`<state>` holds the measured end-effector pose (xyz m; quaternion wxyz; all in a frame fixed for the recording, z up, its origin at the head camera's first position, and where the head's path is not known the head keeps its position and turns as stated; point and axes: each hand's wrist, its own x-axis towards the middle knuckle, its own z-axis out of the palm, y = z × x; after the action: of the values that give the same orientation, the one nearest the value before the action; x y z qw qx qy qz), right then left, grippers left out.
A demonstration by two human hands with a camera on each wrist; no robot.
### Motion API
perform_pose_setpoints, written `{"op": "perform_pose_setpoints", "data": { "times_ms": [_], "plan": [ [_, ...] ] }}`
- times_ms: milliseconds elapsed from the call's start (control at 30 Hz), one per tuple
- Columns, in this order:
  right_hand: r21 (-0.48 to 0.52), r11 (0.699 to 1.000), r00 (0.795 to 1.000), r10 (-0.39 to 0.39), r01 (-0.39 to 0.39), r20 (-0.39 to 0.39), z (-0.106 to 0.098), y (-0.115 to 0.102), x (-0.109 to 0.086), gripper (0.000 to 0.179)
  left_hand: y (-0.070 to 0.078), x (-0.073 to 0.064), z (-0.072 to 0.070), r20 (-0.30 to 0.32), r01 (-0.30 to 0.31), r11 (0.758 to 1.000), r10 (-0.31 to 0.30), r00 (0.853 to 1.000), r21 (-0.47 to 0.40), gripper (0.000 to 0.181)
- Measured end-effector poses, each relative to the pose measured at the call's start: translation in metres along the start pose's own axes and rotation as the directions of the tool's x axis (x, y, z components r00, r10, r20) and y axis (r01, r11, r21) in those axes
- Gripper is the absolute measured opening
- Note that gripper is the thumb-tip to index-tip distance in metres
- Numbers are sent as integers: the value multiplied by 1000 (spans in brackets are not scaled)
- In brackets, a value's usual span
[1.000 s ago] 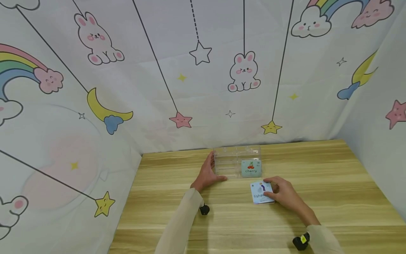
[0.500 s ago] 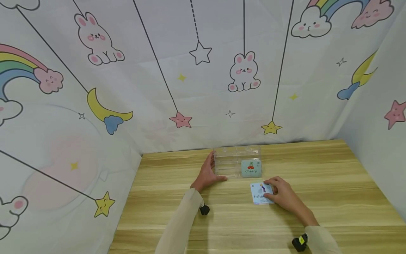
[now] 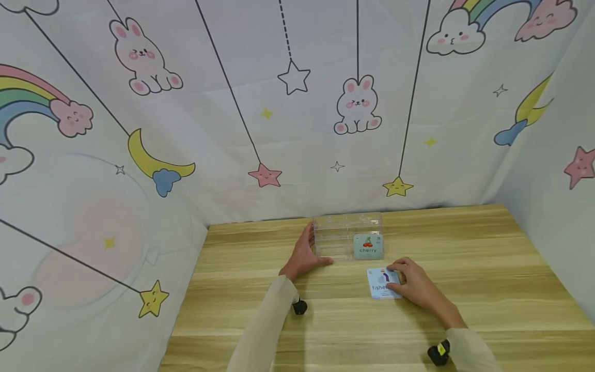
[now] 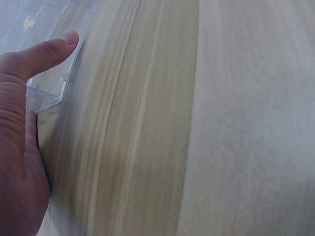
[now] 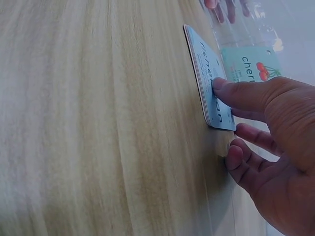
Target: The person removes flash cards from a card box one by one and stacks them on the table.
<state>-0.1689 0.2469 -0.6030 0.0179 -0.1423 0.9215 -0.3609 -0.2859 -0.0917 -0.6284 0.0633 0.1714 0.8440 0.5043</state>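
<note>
Hardly any shift since a second ago — right hand (image 3: 416, 281) pinches "fisherman" card stack (image 3: 378, 281), so it remains outside clear box (image 3: 331, 243) near counter's (image 3: 251, 253) far edge; left hand (image 3: 303, 258), spread wide, touches box's left side.

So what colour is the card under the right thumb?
The card is light blue, clearest in the right wrist view.

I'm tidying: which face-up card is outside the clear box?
The blue card topping the stack the right hand holds; the green cherry card is in the box.
</note>
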Motion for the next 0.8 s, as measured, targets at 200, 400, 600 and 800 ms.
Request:
{"op": "perform_pose_setpoints", "data": {
  "times_ms": [200,400,600,800],
  "plan": [
    [-11,1000,1000,15,-15,-18,-4,-3,2,46,2,0,-1,4,6,1000,-6,1000,5,132],
    [24,999,997,26,-25,-75,-12,-7,10,46,1,0,-1,4,9,1000,-9,1000,4,132],
    [90,996,995,14,-5,-100,-21,-11,23,47,4,-1,-1,6,21,1000,-21,1000,-1,132],
    [126,992,994,20,-7,-106,-21,-12,34,49,4,-2,-1,7,11,1000,-11,1000,-6,132]
  ]
}}
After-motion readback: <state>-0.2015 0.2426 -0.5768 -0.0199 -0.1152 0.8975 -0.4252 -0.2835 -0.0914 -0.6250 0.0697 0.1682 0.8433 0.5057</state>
